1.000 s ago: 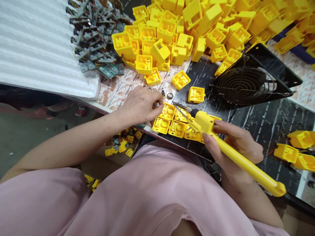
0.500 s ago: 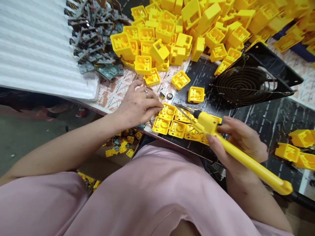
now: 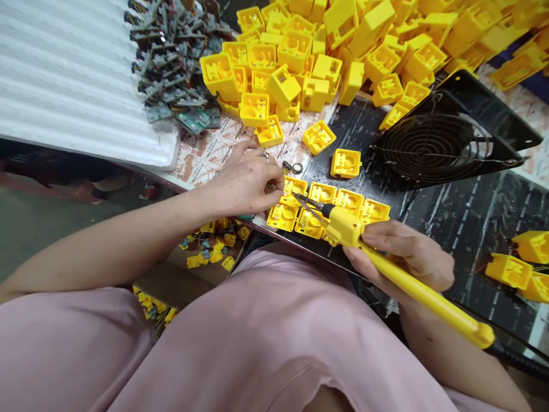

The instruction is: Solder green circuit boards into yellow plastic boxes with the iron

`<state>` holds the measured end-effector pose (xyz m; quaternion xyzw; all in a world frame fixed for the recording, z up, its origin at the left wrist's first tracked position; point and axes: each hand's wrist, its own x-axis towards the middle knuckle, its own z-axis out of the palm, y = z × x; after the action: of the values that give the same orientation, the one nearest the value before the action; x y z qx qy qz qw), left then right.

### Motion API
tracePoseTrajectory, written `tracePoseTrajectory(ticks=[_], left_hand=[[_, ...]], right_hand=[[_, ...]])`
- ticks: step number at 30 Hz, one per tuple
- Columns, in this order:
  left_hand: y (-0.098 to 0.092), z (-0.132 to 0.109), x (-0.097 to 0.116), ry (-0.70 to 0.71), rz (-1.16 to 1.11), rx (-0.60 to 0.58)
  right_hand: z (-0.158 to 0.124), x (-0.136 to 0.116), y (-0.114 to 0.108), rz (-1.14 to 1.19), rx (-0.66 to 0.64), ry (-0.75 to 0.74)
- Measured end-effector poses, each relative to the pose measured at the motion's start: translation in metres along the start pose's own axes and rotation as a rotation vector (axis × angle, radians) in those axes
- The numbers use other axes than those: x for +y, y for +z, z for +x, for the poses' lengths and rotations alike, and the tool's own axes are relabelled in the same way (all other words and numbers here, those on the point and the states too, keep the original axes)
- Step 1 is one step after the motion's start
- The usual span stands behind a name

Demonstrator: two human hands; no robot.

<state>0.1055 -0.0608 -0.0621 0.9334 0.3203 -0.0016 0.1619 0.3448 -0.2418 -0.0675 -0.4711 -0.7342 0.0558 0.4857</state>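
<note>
Right at the near edge of the desk (image 3: pixel 472 206) sits a tight cluster of open yellow housings (image 3: pixel 330 209), and both hands work at it. The left hand (image 3: pixel 246 180) rests at the cluster's left end, fingers curled and pinched together against the nearest housing; whatever small part they may be pinching is hidden, so I cannot tell what it grips. A ring shows on one finger. The right hand (image 3: pixel 405 257) is closed around a yellow soldering iron (image 3: pixel 386 260), held like a pen — its metal tip points left and lies over the left part of the cluster, close to the left fingertips. The iron's long handle runs back to the right of the cluster, past the wrist.

Just beyond the cluster lie two small round metal parts (image 3: pixel 294 167), a single housing (image 3: pixel 345 162) and another housing (image 3: pixel 318 137). Farther beyond, a big heap of yellow housings (image 3: pixel 343 51) covers the desk. Left of that heap is a pile of small circuit boards (image 3: pixel 175 68), and left again a white ribbed foam sheet (image 3: pixel 64 74). Right of the cluster stands a black fan with a wire guard (image 3: pixel 437 146), tilted. Far right of the cluster sit a few more housings with wires (image 3: pixel 514 263). Below the cluster, a pink garment (image 3: pixel 257 343) fills the foreground.
</note>
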Motion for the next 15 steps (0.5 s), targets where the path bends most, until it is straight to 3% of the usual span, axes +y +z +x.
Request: tracePoseTrajectory(ticks=[5,9,15], left_hand=[[-0.001,0.005,0.002,0.047,0.054,-0.016],[-0.001,0.008,0.002,0.062,0.052,-0.022],[-0.002,0.009,0.002,0.057,0.053,-0.038]], right_hand=[[0.016,0.0,0.006,-0.026,-0.04,-0.087],[0.026,0.001,0.006,-0.073,-0.146,-0.145],[0.026,-0.005,-0.002,-0.09,-0.146,-0.078]])
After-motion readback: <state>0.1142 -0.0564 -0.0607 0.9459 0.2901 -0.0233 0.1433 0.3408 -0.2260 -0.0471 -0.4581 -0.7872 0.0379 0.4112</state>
